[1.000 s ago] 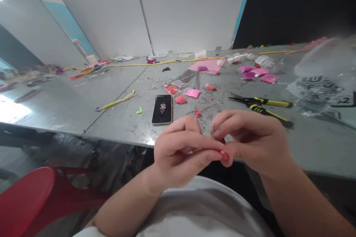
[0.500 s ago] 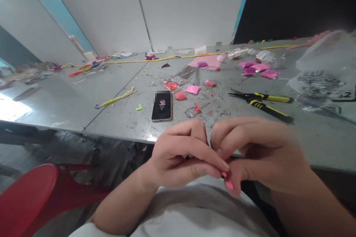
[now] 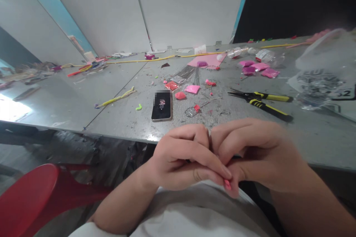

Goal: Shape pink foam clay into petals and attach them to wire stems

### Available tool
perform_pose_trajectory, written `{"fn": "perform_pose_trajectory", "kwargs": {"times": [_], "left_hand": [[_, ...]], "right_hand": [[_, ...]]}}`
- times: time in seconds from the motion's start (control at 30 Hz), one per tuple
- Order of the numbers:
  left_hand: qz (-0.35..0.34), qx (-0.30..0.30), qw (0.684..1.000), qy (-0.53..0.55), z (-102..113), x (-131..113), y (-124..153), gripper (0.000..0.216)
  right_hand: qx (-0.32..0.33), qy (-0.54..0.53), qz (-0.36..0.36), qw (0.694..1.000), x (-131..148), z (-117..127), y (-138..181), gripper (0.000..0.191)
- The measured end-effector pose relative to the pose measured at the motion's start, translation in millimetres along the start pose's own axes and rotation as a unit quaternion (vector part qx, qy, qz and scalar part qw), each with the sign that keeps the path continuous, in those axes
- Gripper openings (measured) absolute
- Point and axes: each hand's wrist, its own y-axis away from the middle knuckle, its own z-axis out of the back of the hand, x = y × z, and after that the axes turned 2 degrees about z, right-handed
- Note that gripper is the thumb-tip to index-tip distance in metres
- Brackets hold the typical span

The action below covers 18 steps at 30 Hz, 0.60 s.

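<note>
Close to my body, at the table's near edge, my left hand (image 3: 185,157) and my right hand (image 3: 257,152) meet. Between thumb and index finger of the left hand is a small piece of bright pink modelling clay (image 3: 227,184), pressed against the right hand's thumb. Most of it is hidden by the fingertips. The right hand's fingers are curled, and its thumb lies under the clay. Beyond the hands lie a wire piece with a red clay flower (image 3: 197,108), a coral clay lump (image 3: 180,96) and a pink clay packet (image 3: 192,89).
A phone (image 3: 161,107) lies left of the clay. Yellow-black pliers (image 3: 268,105) rest on the right, before a plastic bag (image 3: 322,70). Thin wires (image 3: 182,72), pink packets (image 3: 260,67) and plastic bottles (image 3: 267,56) are farther back. A red stool (image 3: 36,200) stands lower left.
The left thumb and fingertips have shifted slightly down and right over the pink clay, so less of it shows. The things on the table have not moved.
</note>
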Motion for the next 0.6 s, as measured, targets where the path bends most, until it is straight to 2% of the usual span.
{"fn": "perform_pose_trajectory", "kwargs": {"times": [0.27, 0.6], "left_hand": [[-0.006, 0.010, 1.000, 0.008, 0.3, -2.0, 1.9, 0.012], [-0.021, 0.013, 0.997, -0.074, 5.8, -11.6, 1.6, 0.016]], "right_hand": [[0.012, -0.027, -0.009, 1.000, -0.2, -2.3, 0.2, 0.011], [-0.012, 0.000, -0.007, 1.000, -1.0, 0.4, 3.6, 0.011]]}}
